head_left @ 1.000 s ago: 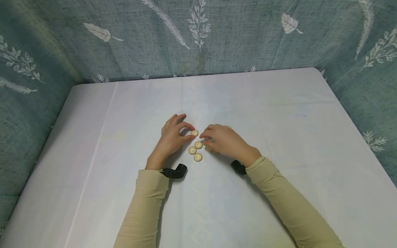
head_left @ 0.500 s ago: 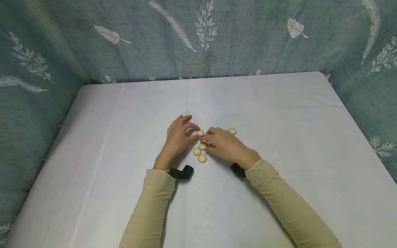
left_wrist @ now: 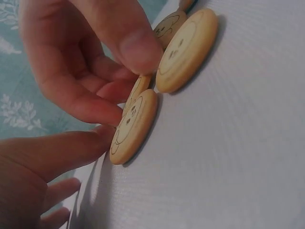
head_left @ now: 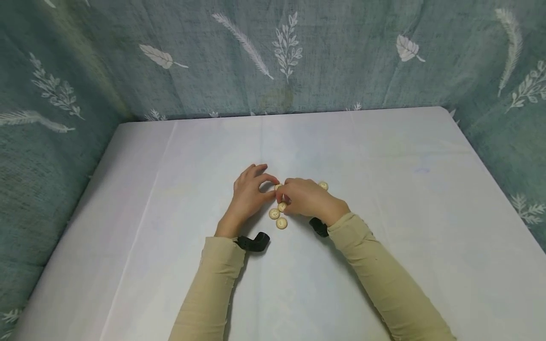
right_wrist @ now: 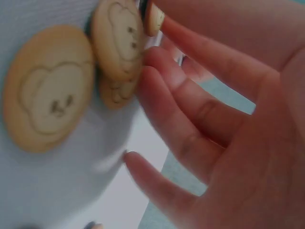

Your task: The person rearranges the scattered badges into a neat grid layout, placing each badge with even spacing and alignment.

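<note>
A round, pale tan, wooden-looking button with a line-drawn face [left_wrist: 133,126] stands at the edge of the left hand [head_left: 248,192]; its thumb and index finger are closed on the rim. From the head, this button is mostly hidden by the right hand [head_left: 309,195]. A second tan button [left_wrist: 137,90], largely covered, shows just behind it in the left wrist view. The right hand's thumb and index finger are bent in close there; whether they grip that second button cannot be told.

Nearer the person than the first button, three matching round buttons [head_left: 274,214] lie close together, one partly overlapped by the right thumb. Well to its right, past the right hand, another tan button [head_left: 323,185] is partly covered. The right wrist view shows more button faces, blurred, one cut off at the top.

Farther toward the person are black wrist devices [head_left: 254,242], the right one half hidden, and beige sleeves [head_left: 206,289], cut off below. A white-covered table [head_left: 341,293] spreads around the first button; beyond it hangs a grey-green curtain with white leaf prints [head_left: 239,97], cropped by the upper edge.
</note>
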